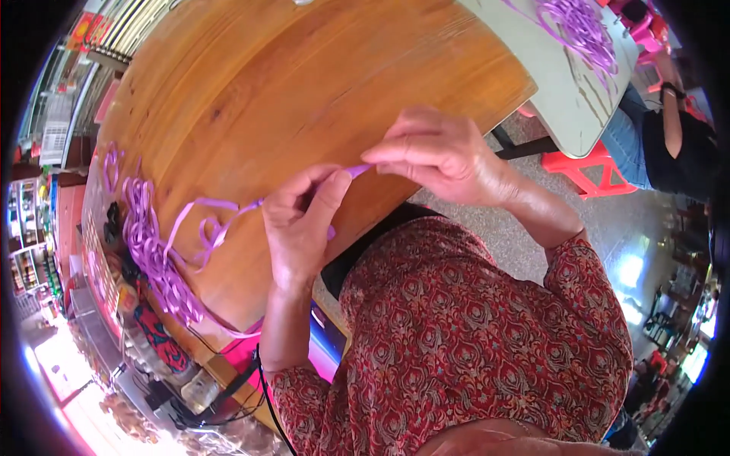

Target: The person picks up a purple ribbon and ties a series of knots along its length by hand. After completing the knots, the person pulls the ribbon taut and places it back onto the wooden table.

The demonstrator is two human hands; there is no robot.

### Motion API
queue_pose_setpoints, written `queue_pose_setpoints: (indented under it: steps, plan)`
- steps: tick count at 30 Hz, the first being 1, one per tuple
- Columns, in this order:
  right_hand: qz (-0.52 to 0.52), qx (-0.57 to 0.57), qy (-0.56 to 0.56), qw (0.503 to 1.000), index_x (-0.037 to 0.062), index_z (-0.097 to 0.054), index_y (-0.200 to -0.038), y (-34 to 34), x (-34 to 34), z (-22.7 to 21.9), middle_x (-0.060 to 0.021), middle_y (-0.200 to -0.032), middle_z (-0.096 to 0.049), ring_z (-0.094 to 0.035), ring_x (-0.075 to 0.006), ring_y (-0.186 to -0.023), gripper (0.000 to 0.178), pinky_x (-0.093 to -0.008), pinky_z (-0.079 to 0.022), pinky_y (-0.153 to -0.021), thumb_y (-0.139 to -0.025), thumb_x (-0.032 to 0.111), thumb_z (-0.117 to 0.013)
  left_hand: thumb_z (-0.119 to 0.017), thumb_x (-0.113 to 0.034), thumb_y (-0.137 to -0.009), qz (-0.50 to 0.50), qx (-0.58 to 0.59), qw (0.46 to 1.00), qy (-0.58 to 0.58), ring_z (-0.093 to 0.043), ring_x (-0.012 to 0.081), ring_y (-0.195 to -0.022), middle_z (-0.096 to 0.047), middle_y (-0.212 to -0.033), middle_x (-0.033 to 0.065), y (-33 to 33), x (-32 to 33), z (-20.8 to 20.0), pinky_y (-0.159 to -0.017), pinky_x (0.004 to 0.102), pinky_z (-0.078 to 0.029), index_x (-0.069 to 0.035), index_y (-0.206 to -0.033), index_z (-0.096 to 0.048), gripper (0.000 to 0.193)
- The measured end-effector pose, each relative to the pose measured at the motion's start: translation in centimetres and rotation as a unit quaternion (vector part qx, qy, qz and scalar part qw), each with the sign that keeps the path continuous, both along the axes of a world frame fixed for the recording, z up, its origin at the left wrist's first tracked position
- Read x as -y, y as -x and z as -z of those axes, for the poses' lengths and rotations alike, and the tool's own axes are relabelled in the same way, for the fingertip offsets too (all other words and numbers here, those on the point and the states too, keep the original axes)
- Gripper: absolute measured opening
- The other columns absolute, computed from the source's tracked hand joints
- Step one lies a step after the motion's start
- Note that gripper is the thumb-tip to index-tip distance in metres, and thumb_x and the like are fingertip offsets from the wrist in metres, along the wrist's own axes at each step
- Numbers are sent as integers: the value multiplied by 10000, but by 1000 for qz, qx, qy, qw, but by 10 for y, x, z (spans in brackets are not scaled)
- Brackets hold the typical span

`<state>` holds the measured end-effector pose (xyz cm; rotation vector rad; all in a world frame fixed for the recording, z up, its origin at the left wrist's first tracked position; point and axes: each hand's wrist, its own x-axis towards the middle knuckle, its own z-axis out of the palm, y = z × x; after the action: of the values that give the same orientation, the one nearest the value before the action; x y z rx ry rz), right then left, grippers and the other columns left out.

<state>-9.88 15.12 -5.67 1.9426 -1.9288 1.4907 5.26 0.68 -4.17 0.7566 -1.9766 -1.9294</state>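
Observation:
A thin purple ribbon is stretched between my two hands above the wooden table. My left hand pinches it between thumb and forefinger, and a bit of purple shows below that hand. The fingertips of my right hand are closed on the ribbon's other side. From my left hand the ribbon runs left in loose curls to a tangled heap of purple ribbon at the table's left edge. Whether the ribbon is knotted or folded between my fingers is too small to tell.
The brown wooden table extends ahead of me. At the right stands a pale table with another purple ribbon pile. A red stool is beneath it, near a seated person. Cables and a patterned pouch lie at the lower left.

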Motion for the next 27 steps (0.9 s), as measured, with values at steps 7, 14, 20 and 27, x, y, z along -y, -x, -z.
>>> queue_pose_setpoints:
  steps: [7,14,20,27]
  plan:
    - [7,26,-22,999,53,-670,-964,1,1,-2,-62,-738,-603,-601,-204,-675,241,-292,-466,-557,-730,69,-725,-660,-121,-851,-14,-47,995,-85,-358,-6,-471,-493,-614,-76,2,3,9,-406,166,-251,-23,-903,-668,111]
    - [14,-37,-24,999,60,-673,-931,5,1,-1,-48,-746,-604,-600,-206,-685,242,-313,-466,-585,-699,78,-740,-663,-93,-843,-25,-75,992,-99,-379,-1,-497,-528,-624,-62,3,6,8,-414,168,-260,-15,-904,-672,100]
    - [8,-33,-41,999,62,-674,-906,7,-1,-4,-44,-754,-600,-598,-204,-687,208,-315,-460,-585,-706,73,-730,-664,-62,-834,-32,-73,995,-66,-415,4,-533,-564,-660,-50,6,7,4,-449,165,-298,-8,-910,-673,93]
    - [-175,306,-99,931,13,-668,-876,6,-1,-8,-54,-793,-628,-590,-121,-693,100,-237,-452,-585,-783,45,-686,-674,-33,-820,-8,-16,1000,-19,-533,32,-712,-634,-785,-9,11,11,6,-627,169,-414,0,-919,-672,104]
